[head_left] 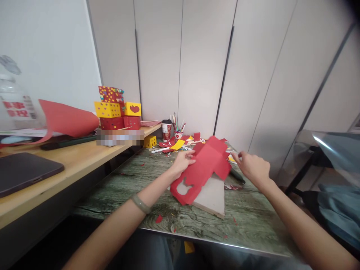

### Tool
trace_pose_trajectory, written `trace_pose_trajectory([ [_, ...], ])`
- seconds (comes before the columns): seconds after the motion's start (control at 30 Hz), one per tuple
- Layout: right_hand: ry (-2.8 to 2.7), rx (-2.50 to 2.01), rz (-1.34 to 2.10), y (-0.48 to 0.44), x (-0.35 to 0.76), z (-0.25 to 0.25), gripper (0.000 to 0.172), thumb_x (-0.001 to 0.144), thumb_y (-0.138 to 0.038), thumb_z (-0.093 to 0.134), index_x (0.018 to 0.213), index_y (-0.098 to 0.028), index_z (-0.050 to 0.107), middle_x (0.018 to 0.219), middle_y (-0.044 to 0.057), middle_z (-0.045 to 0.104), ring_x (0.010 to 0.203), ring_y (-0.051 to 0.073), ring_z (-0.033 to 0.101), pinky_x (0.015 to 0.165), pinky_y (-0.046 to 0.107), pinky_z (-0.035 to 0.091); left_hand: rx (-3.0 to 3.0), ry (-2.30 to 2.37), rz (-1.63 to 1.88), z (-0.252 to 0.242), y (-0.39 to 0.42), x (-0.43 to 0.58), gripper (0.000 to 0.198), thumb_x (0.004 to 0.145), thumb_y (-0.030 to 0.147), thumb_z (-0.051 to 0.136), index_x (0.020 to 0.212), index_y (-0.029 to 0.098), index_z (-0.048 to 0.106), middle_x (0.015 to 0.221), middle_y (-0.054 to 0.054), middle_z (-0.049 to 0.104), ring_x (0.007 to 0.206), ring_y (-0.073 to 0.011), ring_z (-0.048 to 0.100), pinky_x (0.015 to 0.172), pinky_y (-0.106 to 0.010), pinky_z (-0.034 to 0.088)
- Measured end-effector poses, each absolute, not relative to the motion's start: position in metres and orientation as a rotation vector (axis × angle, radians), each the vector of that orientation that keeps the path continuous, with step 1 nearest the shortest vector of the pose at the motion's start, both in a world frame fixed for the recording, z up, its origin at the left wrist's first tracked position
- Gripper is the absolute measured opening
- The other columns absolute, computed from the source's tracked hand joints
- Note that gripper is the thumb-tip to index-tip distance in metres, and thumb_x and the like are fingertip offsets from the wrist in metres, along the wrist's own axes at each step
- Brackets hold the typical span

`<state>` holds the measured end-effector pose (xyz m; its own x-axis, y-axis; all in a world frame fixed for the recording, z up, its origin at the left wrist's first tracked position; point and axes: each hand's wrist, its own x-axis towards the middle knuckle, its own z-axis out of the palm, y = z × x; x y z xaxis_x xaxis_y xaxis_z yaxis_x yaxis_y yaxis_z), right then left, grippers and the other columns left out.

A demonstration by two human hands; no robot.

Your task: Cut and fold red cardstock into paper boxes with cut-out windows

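Note:
My left hand [182, 164] grips the left edge of a red paper cutout [209, 159] between thumb and fingers. The cutout is flat, with box-like flaps and a shaped hole near its lower end. It lies tilted over a pale square board [215, 197], which it partly covers. To the right of the paper, and apart from it, my right hand [253, 167] is raised with its fingers curled in. What those fingers hold, if anything, is too small to make out. Beneath that hand a dark, long object [237, 176] sticks out from behind the paper.
Red and yellow scraps [178, 144] litter the back of the wood-grain table [126, 195]. A lidded coffee cup [167, 130] and a pen holder [179, 134] stand there. Decorated paper boxes [111, 108] are stacked on the left shelf [84, 157], near a dark tablet or laptop [28, 170].

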<state>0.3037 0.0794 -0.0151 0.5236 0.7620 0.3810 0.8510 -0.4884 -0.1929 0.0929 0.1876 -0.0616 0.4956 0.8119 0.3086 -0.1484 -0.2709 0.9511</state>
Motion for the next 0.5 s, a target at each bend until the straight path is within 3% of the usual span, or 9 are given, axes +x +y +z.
trace_pose_trajectory([
  [0.07,-1.304,-2.24,-0.284,0.077,0.293,-0.005,0.065,0.078,-0.064,0.021,0.091,-0.016,0.063,0.088,0.019,0.064,0.095,0.04,0.054,0.072,0.05,0.037,1.454,0.557,1.195,-0.056,0.187,0.086,0.031,0.084,0.029,0.048,0.11,0.014,0.048,0.109,-0.008,0.051,0.092,-0.0187,0.054,0.077,-0.039,0.046],
  [0.13,-1.349,-2.052,-0.102,0.08,0.277,0.0,0.067,0.077,-0.066,0.019,0.083,-0.018,0.066,0.084,0.015,0.067,0.089,0.036,0.057,0.071,0.047,0.039,1.339,0.512,1.317,-0.05,0.186,0.08,0.031,0.084,0.029,0.048,0.111,0.014,0.048,0.11,-0.008,0.051,0.093,-0.0189,0.053,0.077,-0.039,0.046],
  [0.23,-1.518,-1.719,0.312,0.09,0.248,-0.004,0.052,0.073,-0.061,0.04,0.075,-0.017,0.068,0.078,0.009,0.07,0.081,0.027,0.062,0.07,0.035,0.045,1.216,0.446,1.375,-0.045,0.182,0.075,0.031,0.084,0.029,0.048,0.111,0.014,0.048,0.109,-0.008,0.051,0.093,-0.0187,0.054,0.077,-0.039,0.046],
  [0.3,-1.577,-1.48,0.562,0.097,0.231,-0.011,0.037,0.072,-0.05,0.053,0.088,-0.019,0.067,0.087,0.004,0.07,0.086,0.022,0.062,0.071,0.029,0.047,1.172,0.407,1.346,-0.044,0.177,0.074,0.03,0.084,0.029,0.048,0.11,0.014,0.048,0.109,-0.008,0.051,0.092,-0.0186,0.054,0.077,-0.038,0.046],
  [0.5,-1.402,-1.08,0.922,0.108,0.218,-0.033,0.028,0.073,-0.035,0.059,0.097,-0.022,0.062,0.097,0.003,0.069,0.081,0.017,0.064,0.07,0.027,0.05,1.136,0.307,1.157,-0.046,0.161,0.08,0.024,0.081,0.025,0.053,0.101,0.012,0.053,0.098,-0.006,0.057,0.082,-0.0153,0.057,0.072,-0.034,0.047],
])
